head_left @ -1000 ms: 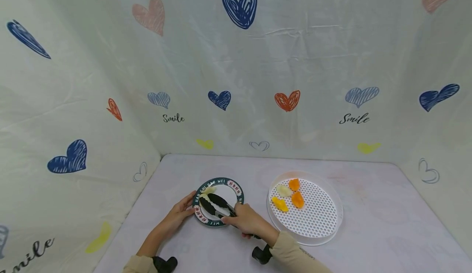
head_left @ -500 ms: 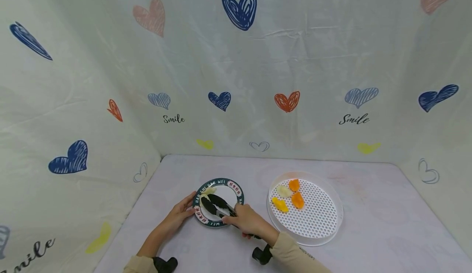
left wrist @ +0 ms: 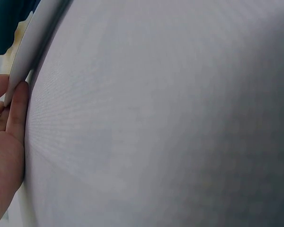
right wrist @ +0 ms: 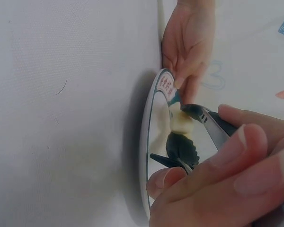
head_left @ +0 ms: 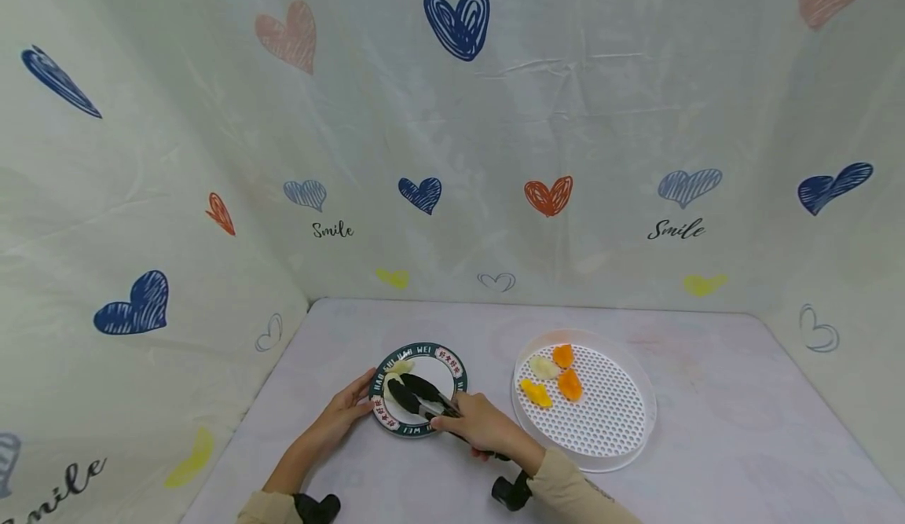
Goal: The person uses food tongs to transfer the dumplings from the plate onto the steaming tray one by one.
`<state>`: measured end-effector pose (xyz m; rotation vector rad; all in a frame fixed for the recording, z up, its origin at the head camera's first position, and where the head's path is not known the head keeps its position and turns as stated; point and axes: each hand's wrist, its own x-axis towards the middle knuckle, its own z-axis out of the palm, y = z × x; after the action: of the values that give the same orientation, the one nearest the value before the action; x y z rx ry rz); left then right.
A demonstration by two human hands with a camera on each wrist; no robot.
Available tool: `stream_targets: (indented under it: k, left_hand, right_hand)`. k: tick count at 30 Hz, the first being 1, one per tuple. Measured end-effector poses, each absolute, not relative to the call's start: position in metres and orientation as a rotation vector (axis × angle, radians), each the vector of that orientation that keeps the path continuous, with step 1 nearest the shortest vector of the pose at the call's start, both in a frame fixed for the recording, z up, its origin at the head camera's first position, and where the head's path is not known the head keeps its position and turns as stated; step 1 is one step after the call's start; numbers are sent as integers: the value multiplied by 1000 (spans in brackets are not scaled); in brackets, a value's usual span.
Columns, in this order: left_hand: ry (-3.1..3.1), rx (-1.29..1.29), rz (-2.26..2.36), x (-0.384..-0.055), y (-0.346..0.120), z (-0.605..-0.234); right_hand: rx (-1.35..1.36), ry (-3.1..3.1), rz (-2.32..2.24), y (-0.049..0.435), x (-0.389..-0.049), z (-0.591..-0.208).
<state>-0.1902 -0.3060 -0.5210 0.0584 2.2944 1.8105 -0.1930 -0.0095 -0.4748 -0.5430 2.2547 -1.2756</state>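
Observation:
My left hand (head_left: 344, 412) pinches the left rim of a small round plate (head_left: 459, 368), thumb above and a finger beneath, as the left wrist view shows. The plate is white with a dark green lettered border. My right hand (head_left: 486, 423) grips black-tipped tongs (head_left: 422, 387), which reach over the plate from its lower right. At the tongs' tips lies a pale yellow piece (right wrist: 181, 122); whether the tips touch it, I cannot tell. Another bit of pale yellow (head_left: 401, 366) shows near the plate's upper left border.
To the right stands a round white tray (head_left: 639, 437) with a perforated bottom. Orange pieces (head_left: 569, 385), a yellow piece (head_left: 536, 393) and a pale one (head_left: 544, 367) lie on its left side. A white curtain (head_left: 601, 115) printed with hearts hangs behind the table (head_left: 749, 414).
My right hand and the tongs have shifted slightly to the right and down. The left hand and the plate stay where they were.

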Motion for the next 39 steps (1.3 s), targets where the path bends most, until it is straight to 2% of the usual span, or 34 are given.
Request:
stream_targets:
  k: [31, 39]
  left_hand:
    - [2307, -1, 1822, -193, -303, -527]
    - [2300, -14, 1826, -193, -303, -527]
  right_hand:
    - [-526, 2268, -1365, 63, -178, -444]
    - [-446, 2322, -1380, 87, -175, -443]
